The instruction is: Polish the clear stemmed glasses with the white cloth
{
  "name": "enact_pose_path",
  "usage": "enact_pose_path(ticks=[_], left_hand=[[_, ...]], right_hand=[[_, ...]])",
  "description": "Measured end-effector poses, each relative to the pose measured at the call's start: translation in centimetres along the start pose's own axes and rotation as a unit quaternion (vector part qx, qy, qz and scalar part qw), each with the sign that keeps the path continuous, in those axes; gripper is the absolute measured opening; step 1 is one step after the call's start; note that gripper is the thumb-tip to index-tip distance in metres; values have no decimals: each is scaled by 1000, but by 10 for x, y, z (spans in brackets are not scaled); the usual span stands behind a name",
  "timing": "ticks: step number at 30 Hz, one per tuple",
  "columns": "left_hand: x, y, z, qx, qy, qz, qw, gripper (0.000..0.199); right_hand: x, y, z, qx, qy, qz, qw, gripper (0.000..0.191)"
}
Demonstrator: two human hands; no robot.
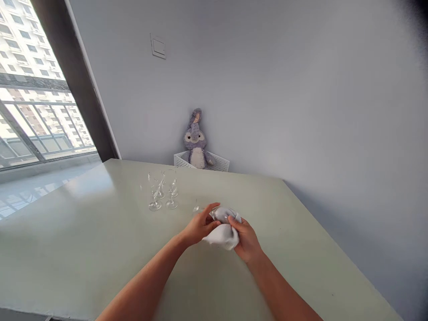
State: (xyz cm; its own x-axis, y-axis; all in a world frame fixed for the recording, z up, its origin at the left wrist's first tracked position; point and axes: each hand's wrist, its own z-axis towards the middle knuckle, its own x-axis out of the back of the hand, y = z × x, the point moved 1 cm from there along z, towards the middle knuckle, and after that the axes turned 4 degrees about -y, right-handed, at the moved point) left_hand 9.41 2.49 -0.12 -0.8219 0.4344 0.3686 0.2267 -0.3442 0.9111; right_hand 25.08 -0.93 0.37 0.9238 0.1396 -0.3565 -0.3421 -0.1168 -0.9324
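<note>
Held sideways above the table is a wine glass (222,215), its foot pointing left and its bowl to the right. My left hand (200,225) grips it near the stem and the lower bowl. A white cloth (221,236) is wrapped partly around the bowl and hangs below it. My right hand (245,236) presses the cloth against the bowl, thumb on top; its other fingers are mostly hidden behind the cloth. To the left, several clear stemmed glasses (171,203) stand upright close together on the table.
The pale green table (117,249) reaches to the grey wall. Behind its far edge, a purple plush toy (195,145) sits in a white perforated basket (219,164). A window (43,102) with railings is at the left, and a light switch (158,47) is on the wall.
</note>
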Motion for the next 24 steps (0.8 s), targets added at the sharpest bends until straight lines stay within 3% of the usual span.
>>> enact_pose_path(ticks=[2, 4, 6, 8, 11, 14, 17, 20, 22, 24], left_hand=[[2, -2, -1, -34, 70, 127, 989, 40], [5, -2, 0, -93, 131, 240, 957, 34], [7, 0, 1, -148, 143, 310, 928, 33], [7, 1, 3, -173, 117, 343, 916, 33], [5, 1, 4, -153, 76, 356, 919, 30], [2, -2, 4, -116, 54, 341, 931, 28], [-1, -5, 3, -86, 36, 328, 940, 33], [0, -7, 4, -11, 58, 316, 947, 36], [2, -8, 4, 43, 76, 304, 949, 38], [1, -8, 3, 54, 80, 304, 948, 39]], right_hand=[[10, -10, 6, -26, 39, 75, 996, 26], [20, -16, 9, -20, 90, 64, 994, 26], [25, -18, 10, -21, 112, 22, 993, 26], [24, -18, 8, -40, 89, -1, 995, 26], [19, -23, 3, -51, 18, -24, 998, 27], [24, -40, -4, -26, -84, -152, 985, 24], [47, -69, -10, 21, -137, -338, 931, 18], [68, -94, -15, 84, -10, -476, 875, 22], [63, -98, -17, 150, 66, -554, 816, 26], [42, -88, -18, 232, 28, -622, 747, 29]])
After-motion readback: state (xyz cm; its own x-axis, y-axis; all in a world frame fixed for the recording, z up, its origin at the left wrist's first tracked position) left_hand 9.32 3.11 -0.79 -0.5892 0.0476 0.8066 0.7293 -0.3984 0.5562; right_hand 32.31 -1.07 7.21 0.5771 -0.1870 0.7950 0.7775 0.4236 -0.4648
